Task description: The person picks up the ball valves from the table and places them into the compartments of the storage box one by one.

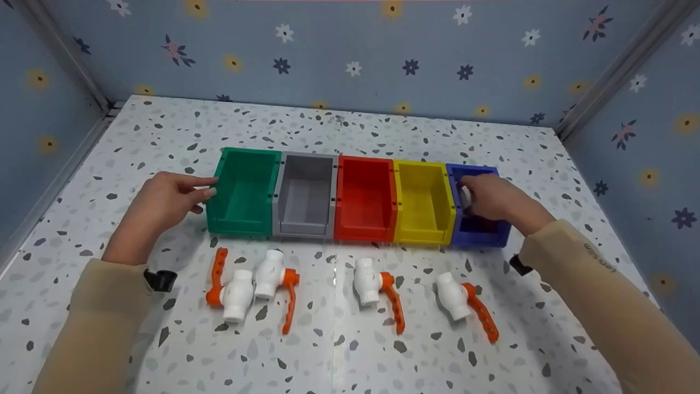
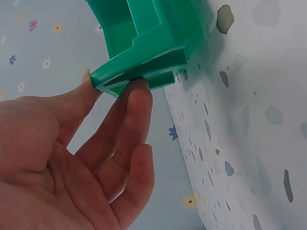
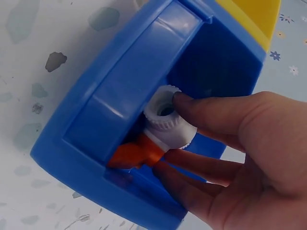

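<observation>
Tabletop (image 1: 186, 355) of white, grey-flecked material spreads before you, and on it sit five open-topped plastic bins, side by side in one row: from your left, one green bin (image 1: 240, 227), one grey bin (image 1: 302, 231), one red bin (image 1: 363, 235), one yellow bin (image 1: 422, 237) and one blue bin (image 1: 479, 241). You have two bare hands at work: your left hand (image 1: 164, 201) has its grip clamped on the outer rim of the green bin, thumb and fingers pinching it, while your right hand (image 1: 495, 197) reaches into the blue bin, its grip closed on a white plastic ball valve (image 3: 168, 133) with an orange lever (image 3: 134, 154). Five such valves are in view; as far as you can judge, one is already inside a bin, though not let go, and four are left outside. Of those, the leftmost valve (image 1: 238, 295) and second valve (image 1: 269, 273) lie close together before the green and grey bins, the third valve (image 1: 367, 282) before the red, the fourth valve (image 1: 453, 295) before the yellow and blue. Of their levers, one points away from you, three towards you.
</observation>
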Motion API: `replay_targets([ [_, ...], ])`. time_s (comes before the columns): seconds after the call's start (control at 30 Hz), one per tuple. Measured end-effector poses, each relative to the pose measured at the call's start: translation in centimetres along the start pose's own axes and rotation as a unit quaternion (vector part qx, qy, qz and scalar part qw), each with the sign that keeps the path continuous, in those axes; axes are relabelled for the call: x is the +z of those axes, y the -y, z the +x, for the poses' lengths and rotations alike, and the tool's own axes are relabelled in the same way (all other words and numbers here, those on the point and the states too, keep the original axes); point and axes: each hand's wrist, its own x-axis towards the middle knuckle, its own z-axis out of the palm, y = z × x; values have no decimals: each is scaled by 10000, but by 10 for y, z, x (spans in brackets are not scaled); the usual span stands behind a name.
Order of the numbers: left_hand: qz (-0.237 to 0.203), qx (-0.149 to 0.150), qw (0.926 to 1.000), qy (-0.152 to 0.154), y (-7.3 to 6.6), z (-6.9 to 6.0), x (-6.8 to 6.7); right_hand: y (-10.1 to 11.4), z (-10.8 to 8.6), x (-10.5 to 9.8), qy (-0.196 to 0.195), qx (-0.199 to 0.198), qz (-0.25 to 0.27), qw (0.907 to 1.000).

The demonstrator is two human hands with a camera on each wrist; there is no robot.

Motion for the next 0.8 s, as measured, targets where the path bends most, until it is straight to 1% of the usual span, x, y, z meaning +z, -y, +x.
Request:
replay_targets([
  [0.13, -47, -84, 9999, -27, -1, 0, 0, 0, -1, -2, -6, -37, 16, 10000],
  [0.27, -85, -117, 9999, -70, -2, 0, 0, 0, -4, -2, -50, 80, 132, 9999],
  [0.37, -116, -106, 9998, -102, -2, 0, 1, 0, -6, -2, -161, 138, 206, 9996],
  [0.53, -154, -117, 9998, -102, -1, 0, 1, -2, -11, -2, -346, 63, 301, 9989],
  [0.67, -77, -142, 9998, -92, 0, 0, 1, -2, -16, -1, -460, 21, 396, 9982],
  [0.8, -16, -153, 9999, -3, 0, 0, 0, -2, -21, 0, -605, -39, 459, 9971],
])
